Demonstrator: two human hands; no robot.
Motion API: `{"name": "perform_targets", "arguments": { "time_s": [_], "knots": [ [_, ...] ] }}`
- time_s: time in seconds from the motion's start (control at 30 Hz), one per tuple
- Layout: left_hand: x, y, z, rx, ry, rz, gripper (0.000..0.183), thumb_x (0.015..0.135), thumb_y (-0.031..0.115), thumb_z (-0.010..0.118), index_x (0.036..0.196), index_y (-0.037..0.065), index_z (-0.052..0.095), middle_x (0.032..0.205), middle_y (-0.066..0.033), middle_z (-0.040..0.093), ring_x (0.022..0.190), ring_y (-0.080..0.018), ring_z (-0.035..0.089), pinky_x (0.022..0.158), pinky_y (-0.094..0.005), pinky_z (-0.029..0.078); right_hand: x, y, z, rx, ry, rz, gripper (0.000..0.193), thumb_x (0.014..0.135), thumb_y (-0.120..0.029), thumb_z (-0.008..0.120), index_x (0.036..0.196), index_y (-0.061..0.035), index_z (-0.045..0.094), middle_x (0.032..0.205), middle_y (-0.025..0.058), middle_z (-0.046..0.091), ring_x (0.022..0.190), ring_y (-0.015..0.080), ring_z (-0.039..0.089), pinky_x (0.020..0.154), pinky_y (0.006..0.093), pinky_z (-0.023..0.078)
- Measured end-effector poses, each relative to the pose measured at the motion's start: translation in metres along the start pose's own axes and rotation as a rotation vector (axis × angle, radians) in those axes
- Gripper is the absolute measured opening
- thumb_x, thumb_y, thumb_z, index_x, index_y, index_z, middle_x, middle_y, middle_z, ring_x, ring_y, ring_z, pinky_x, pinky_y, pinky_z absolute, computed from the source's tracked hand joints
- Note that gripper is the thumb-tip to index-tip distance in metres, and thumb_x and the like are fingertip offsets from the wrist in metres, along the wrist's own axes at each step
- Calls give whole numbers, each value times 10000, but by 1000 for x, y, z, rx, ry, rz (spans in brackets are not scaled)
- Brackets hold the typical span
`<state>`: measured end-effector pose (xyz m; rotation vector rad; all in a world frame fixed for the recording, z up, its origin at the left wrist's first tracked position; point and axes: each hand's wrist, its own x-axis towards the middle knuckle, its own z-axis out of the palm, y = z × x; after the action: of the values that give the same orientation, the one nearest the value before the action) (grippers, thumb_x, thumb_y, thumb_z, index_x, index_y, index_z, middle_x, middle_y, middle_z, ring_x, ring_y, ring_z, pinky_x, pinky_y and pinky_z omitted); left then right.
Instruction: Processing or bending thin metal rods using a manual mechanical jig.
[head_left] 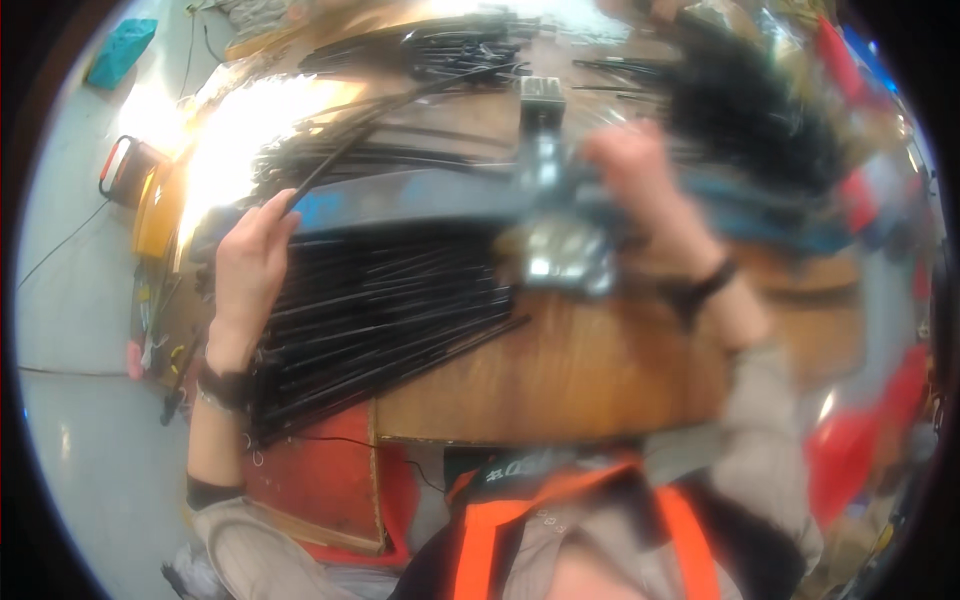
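Note:
My left hand [255, 258] is closed on the near end of a long, thin black rod [350, 140], which slants up and to the right over other rods. Its far end reaches toward the top of a metal fixture [540, 150] at the middle of the bench. Right of that fixture, my right hand [632, 165] is raised and smeared by motion, so its fingers and anything in them cannot be made out. A shiny metal block [568, 258] forms the fixture's lower part. Below my left hand's rod lies a thick bundle of black rods [380, 300].
More black rods [430, 50] are piled at the back, with a dark heap [750, 110] at the far right. A grey-blue bar [410, 195] crosses the wooden bench [600, 370]. A red box [320, 490] stands below its left front edge, and a yellow object [155, 215] stands at the left.

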<state>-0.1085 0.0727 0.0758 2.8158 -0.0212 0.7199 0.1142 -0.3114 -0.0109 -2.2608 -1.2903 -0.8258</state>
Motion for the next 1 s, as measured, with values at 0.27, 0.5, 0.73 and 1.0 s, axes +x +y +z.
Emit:
{"name": "perform_targets", "arguments": {
  "time_s": [0.27,0.5,0.73,1.0],
  "knots": [
    [66,75,116,-58,-146,430,147,891,152,633,1033,152,669,765,-81,631,716,-272,652,595,-381,534,-142,112,-125,-360,-24,151,81,820,-16,642,897,-41,648,821,119,645,819,303,610,758,379,461],
    [82,74,159,-145,-331,369,177,920,204,617,846,45,594,761,-111,626,741,-306,652,628,-417,533,-164,134,-117,-274,5,322,45,874,-12,625,917,-6,635,853,153,621,823,329,590,737,391,464],
    [81,81,158,-137,-229,413,225,930,216,607,811,25,596,788,-136,647,751,-324,651,659,-419,530,-154,115,-118,-243,75,306,126,899,-8,603,1012,-28,657,966,145,657,949,311,610,871,397,463],
    [82,100,178,-187,-192,303,134,930,179,574,841,88,615,758,-138,667,718,-354,652,613,-439,516,-146,11,-88,-259,55,99,316,863,-87,667,1177,-56,651,1071,67,697,1068,275,624,921,375,417]
  ]
}}
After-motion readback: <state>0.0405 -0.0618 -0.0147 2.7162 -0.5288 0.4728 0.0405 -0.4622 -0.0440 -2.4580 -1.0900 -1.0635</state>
